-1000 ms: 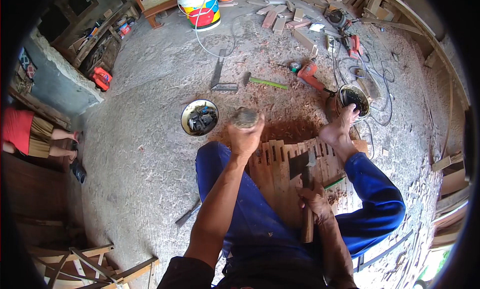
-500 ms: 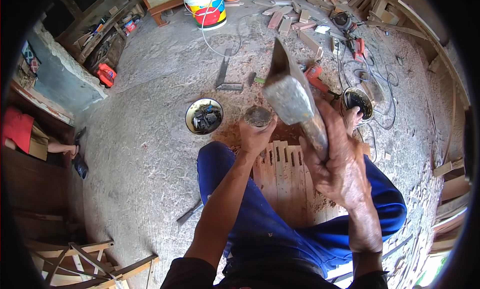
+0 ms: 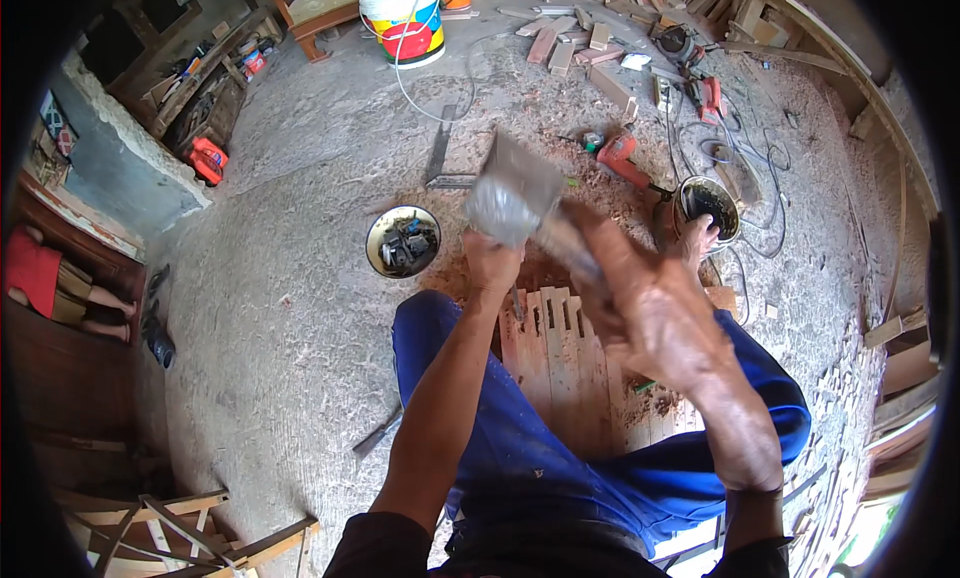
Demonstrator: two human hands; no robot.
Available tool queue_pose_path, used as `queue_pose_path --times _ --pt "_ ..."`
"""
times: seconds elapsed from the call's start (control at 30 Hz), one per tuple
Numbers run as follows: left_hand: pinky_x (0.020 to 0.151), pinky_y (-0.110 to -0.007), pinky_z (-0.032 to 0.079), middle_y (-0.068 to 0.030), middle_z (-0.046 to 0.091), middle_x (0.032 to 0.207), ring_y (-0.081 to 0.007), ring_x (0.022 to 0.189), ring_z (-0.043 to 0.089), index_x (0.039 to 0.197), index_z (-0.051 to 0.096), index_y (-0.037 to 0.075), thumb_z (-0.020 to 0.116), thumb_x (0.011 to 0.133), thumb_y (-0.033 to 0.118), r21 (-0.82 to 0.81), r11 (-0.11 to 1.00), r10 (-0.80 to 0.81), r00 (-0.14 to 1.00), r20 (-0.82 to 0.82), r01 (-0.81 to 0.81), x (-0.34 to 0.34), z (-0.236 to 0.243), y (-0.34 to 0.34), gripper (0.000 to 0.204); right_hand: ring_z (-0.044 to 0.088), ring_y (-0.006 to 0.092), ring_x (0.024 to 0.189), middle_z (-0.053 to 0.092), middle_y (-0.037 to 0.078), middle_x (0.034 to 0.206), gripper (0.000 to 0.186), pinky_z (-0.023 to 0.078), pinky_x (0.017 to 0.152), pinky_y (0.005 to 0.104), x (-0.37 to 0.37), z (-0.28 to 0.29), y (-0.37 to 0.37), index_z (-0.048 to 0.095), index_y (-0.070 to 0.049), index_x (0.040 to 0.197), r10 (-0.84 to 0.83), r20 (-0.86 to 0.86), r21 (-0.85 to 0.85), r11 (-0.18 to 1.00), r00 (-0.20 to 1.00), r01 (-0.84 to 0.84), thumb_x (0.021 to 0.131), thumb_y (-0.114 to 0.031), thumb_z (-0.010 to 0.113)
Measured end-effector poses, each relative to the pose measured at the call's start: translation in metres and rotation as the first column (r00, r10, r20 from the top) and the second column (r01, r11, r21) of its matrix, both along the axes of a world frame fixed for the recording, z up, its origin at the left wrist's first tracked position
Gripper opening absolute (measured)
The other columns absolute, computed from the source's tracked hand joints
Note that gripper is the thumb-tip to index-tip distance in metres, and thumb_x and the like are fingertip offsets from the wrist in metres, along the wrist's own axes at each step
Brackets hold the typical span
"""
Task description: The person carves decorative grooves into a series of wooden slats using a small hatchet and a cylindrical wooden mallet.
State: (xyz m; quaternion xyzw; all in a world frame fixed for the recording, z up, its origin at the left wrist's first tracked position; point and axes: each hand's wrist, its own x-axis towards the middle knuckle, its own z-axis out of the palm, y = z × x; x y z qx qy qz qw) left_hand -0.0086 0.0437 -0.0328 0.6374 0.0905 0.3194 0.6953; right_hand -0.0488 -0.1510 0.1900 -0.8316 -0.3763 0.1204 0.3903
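My left hand (image 3: 492,266) is closed round an upright chisel (image 3: 517,304). Its handle top is hidden behind the hatchet head, and a bit of the blade shows below my fist. In my right hand (image 3: 655,318) is a hatchet (image 3: 515,193), gripped by its wooden handle and smeared by motion. The hatchet's head is over the top of my left fist; whether it touches the chisel I cannot tell. Beneath both hands, between my legs, lie pale wooden boards (image 3: 550,363) side by side, with several slots cut near their far ends and wood chips on them.
Left of my hands stands a bowl (image 3: 403,242) of small dark parts. A metal square (image 3: 440,158) lies beyond. To the right are a red power drill (image 3: 622,156), cables and a can (image 3: 710,203) by my foot. Another chisel (image 3: 378,433) lies beside my left leg. A person (image 3: 60,278) is at far left.
My right hand has swung the hatchet left and down, bringing its head over the chisel. My left hand has shifted slightly left and keeps its grip.
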Motion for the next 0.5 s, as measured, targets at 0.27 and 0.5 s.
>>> queue_pose_path --times 0.27,0.5 --pt "0.053 -0.026 0.045 -0.0018 0.066 0.079 -0.0084 0.061 0.058 0.093 0.066 0.001 0.078 0.080 0.002 -0.015 0.997 -0.073 0.997 0.019 0.073 -0.024 0.006 0.000 0.018 0.062 0.0199 0.049 0.061 0.008 0.060 0.060 0.054 0.048 0.0369 0.016 -0.012 0.009 0.040 -0.008 0.146 0.015 0.439 -0.155 0.986 0.898 0.059 0.088 0.003 0.051" --pt "0.068 -0.032 0.054 -0.0064 0.070 0.094 -0.0161 0.081 0.066 0.102 0.065 0.001 0.074 0.076 -0.001 0.179 0.978 0.088 0.991 0.101 -0.105 -0.024 -0.002 -0.004 0.027 0.070 0.0370 0.069 0.066 0.021 0.097 0.072 0.057 0.070 0.0500 0.020 -0.052 -0.004 0.036 -0.005 0.148 0.162 0.351 -0.296 0.954 0.922 -0.055 0.080 0.001 0.058"
